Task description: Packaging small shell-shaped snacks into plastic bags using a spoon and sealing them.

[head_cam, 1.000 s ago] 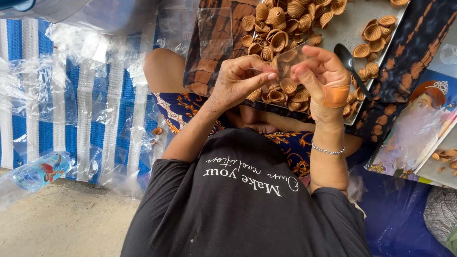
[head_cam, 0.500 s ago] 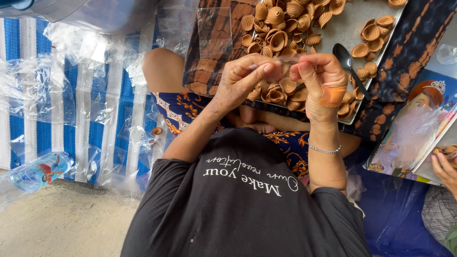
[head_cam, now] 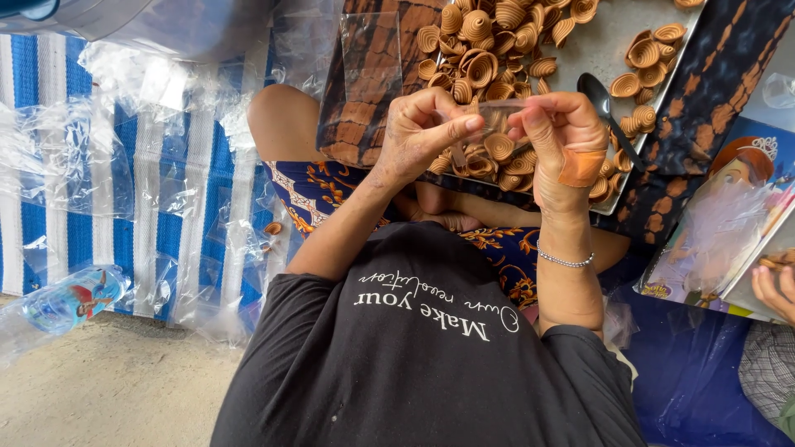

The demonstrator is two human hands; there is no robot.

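My left hand (head_cam: 422,132) and my right hand (head_cam: 563,136) pinch the two sides of a small clear plastic bag (head_cam: 495,124) between thumbs and fingers, holding it over my lap. A tan bandage wraps my right thumb. Just beyond the bag lies a metal tray (head_cam: 596,50) heaped with brown shell-shaped snacks (head_cam: 480,58). A dark spoon (head_cam: 609,108) rests on the tray beside my right hand. Another clear bag (head_cam: 373,58) lies on the brown patterned cloth left of the tray.
Several crumpled clear plastic bags (head_cam: 132,149) cover the blue-and-white striped mat on the left. A plastic bottle (head_cam: 70,298) lies at the mat's edge. Another person's hand (head_cam: 774,285) reaches in at the right, near a colourful picture board (head_cam: 729,182).
Both hands have lowered slightly and drawn the little bag's mouth wider. The other person's hand at the right edge has come into view and shifted up a little.
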